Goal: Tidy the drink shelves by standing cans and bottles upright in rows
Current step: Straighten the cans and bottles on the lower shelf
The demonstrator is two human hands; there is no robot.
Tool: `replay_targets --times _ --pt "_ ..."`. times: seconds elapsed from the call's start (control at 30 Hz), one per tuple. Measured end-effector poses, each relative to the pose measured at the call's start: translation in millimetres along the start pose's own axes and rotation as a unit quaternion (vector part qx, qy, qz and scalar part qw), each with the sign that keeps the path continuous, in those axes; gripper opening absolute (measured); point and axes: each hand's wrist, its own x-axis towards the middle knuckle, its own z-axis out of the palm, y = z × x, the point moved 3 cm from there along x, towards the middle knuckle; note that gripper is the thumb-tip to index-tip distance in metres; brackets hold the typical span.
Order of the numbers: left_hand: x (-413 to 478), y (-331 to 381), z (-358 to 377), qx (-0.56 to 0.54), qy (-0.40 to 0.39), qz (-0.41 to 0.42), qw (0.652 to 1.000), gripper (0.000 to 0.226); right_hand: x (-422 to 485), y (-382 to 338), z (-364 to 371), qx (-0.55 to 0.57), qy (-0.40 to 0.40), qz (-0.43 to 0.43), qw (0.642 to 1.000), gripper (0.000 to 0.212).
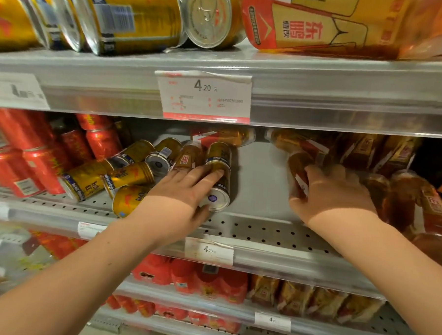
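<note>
Left hand wraps a can lying on its side under it, end toward the wrist; right hand clasps a toppled bottle.

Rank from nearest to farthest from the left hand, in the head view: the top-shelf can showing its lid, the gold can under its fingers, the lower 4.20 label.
1. gold can, on the middle shelf, in the grip of the left hand.
2. lower 4.20 label, on that shelf's front edge, below the hand.
3. top-shelf can, lying one shelf above.
</note>
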Motion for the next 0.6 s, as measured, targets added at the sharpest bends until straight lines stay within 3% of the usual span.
replay_targets --times 0.13,0.23,0.33,0.5,0.6 --pt "-8 -8 -10 -0.073 0.048 -0.053 0.995 0.064 -6 -36 -13 0.078 0.029 -0.064 0.994 0.063" --pt "-3 -26 -20 -0.112 0.074 -0.156 0.979 0.054 -11 -68 -11 0.180 0.033 -0.098 0.978 0.061" --pt "7 -46 -22 -0.109 0.018 -0.228 0.967 0.057 -7 -91 3 0.262 0.030 -0.104 0.959 0.059" --pt "22 -61 -12 -0.170 -0.082 -0.257 0.948 0.063 20 -110 35 0.358 -0.024 -0.036 0.933 0.065" --pt "30 -61 -8 -0.204 -0.131 -0.265 0.933 0.084 30 -116 47 0.396 -0.062 -0.025 0.916 0.070"
